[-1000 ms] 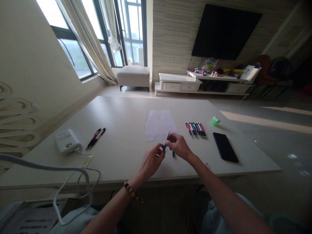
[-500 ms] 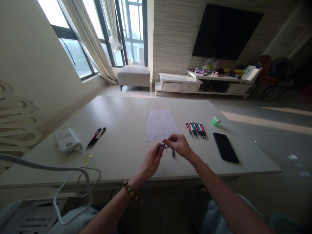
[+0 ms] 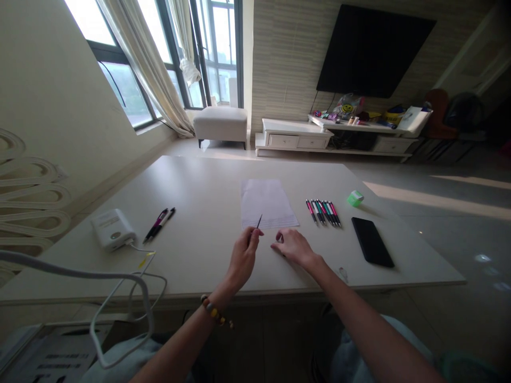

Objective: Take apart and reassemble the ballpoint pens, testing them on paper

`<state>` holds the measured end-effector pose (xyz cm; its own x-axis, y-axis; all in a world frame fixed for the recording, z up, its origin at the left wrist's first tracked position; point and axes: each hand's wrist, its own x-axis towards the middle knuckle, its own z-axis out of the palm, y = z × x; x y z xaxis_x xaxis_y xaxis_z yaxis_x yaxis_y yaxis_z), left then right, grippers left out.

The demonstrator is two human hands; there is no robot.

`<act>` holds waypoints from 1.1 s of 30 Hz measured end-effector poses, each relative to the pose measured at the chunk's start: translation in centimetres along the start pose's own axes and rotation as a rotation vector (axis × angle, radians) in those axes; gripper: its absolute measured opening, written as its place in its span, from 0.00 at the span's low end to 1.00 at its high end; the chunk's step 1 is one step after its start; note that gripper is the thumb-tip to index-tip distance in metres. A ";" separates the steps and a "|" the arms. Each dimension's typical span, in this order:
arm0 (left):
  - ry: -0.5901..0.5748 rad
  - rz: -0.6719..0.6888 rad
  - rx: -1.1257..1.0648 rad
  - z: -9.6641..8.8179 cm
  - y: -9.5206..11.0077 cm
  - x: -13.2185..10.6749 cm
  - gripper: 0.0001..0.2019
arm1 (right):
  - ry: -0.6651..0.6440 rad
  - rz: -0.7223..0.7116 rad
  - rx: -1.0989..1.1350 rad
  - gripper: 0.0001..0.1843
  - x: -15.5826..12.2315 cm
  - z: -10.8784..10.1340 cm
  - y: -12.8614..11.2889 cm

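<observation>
My left hand (image 3: 244, 254) is closed around a thin dark pen refill (image 3: 259, 221), which points up and away over the near edge of a white sheet of paper (image 3: 265, 199). Just to the right, my right hand (image 3: 294, 246) rests low over the table with its fingers curled in. Whatever lies between those fingertips is hidden or too small to name. A row of several click pens (image 3: 323, 213) in red, green, white and black lies right of the paper.
On the right are a black phone (image 3: 372, 242) and a small green-and-white box-like item (image 3: 355, 198). Two pens (image 3: 158, 225) lie at left beside a white device (image 3: 113, 230) with a cable (image 3: 146, 275). The white table's (image 3: 199, 186) near edge runs below my wrists.
My hands have drawn apart from each other. The blue piece between them no longer shows, and a thin refill now sticks up from my left hand. The dark barrel on the table is now hidden.
</observation>
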<state>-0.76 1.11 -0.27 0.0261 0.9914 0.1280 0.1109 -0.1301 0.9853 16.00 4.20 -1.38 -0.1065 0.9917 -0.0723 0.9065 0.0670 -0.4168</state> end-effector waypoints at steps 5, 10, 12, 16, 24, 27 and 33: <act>-0.004 -0.001 0.017 0.1 0.1 -0.2 0.16 | -0.038 -0.027 0.027 0.07 0.3 0.5 -0.7; 0.005 0.019 0.065 0.0 0.1 -0.2 0.16 | 0.026 -0.006 -0.005 0.10 0.5 0.8 -0.5; -0.003 0.022 0.103 -0.1 0.1 -0.3 0.16 | 0.038 -0.006 -0.009 0.10 0.5 0.8 -0.5; -0.030 0.012 0.173 0.0 0.2 -0.4 0.16 | 0.032 -0.028 0.049 0.07 0.2 0.7 -0.6; -0.052 0.036 0.298 0.3 0.1 -0.4 0.15 | 0.200 -0.075 0.490 0.08 0.5 0.6 -0.3; -0.071 0.036 0.348 0.3 -0.2 -0.5 0.15 | 0.337 -0.081 0.835 0.13 0.8 -0.8 -0.1; -0.113 0.056 0.381 0.5 -0.5 -0.7 0.14 | 0.387 -0.140 1.022 0.17 -0.2 -2.9 -0.8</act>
<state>-0.34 0.50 -0.94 0.1498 0.9779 0.1461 0.4660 -0.2001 0.8619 16.49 4.31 1.54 0.1158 0.9617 0.2483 0.1118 0.2358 -0.9654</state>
